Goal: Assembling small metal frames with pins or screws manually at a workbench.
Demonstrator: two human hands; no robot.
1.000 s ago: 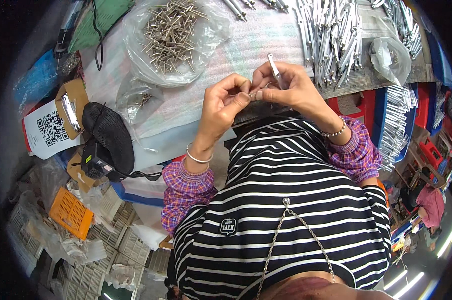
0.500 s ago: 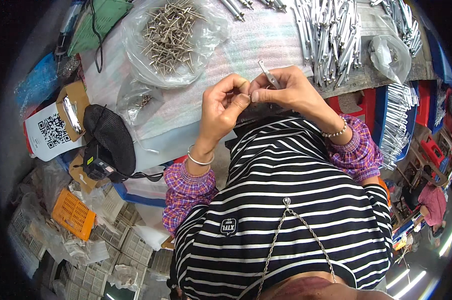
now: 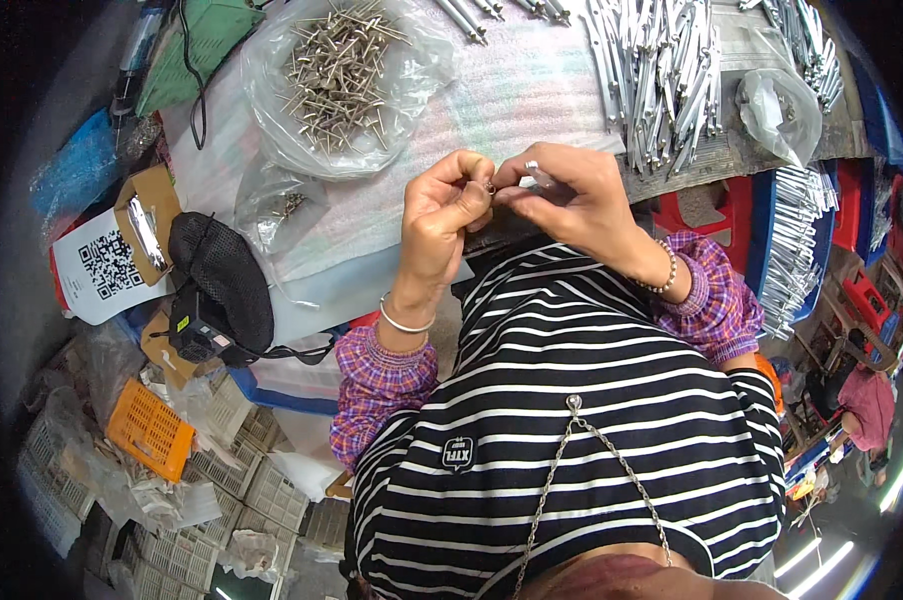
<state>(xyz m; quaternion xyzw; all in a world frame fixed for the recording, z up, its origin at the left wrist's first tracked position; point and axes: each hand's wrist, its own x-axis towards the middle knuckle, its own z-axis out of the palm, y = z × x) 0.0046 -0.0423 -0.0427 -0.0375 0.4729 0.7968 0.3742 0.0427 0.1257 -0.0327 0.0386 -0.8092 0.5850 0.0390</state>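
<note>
My left hand (image 3: pixel 446 205) pinches a tiny metal ring or washer (image 3: pixel 489 188) between thumb and forefinger. Close beside it, my right hand (image 3: pixel 572 195) is closed around a slim silver metal bar (image 3: pixel 538 174), whose upper end sticks out between the fingers. The two hands' fingertips nearly meet, and most of the bar is hidden in the right palm. Beyond the left hand, a clear plastic bag (image 3: pixel 417 60) holds a heap of headed metal pins (image 3: pixel 339 78). A smaller clear bag (image 3: pixel 262 215) with small metal parts (image 3: pixel 290 205) lies nearer on the left.
Silver metal bars (image 3: pixel 662 80) are piled at the far right. Another clear bag (image 3: pixel 762 108) sits beside them. A blue bin (image 3: pixel 822 240) of silver parts stands to the right. At the left are a black mesh pouch (image 3: pixel 217 265) and a cardboard box (image 3: pixel 137 205).
The silver bar in my right hand has turned, so less of it shows above the fingers. My left fingertips have shifted slightly, and the small ring now shows between them.
</note>
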